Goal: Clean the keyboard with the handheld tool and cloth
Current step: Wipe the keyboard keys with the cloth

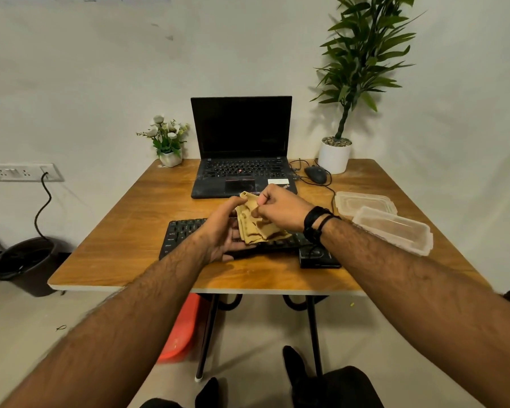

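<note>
Black keyboard (183, 234) lies under the grip, poking out to its left. The left hand (221, 231) curls round the yellow cloth (255, 223); the right hand (280, 209) pinches its top fold. If the pinch slips, the cloth could fall. Hands hide the middle keys. Just right, a black box (318, 257) is hard to make out.

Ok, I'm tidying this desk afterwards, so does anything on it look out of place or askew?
Nothing spilled or broken. The clear plastic container on the table's right side sits tilted, propped on a second container beside it, close to the edge. The laptop's palm rest looks smudged with dust.
</note>
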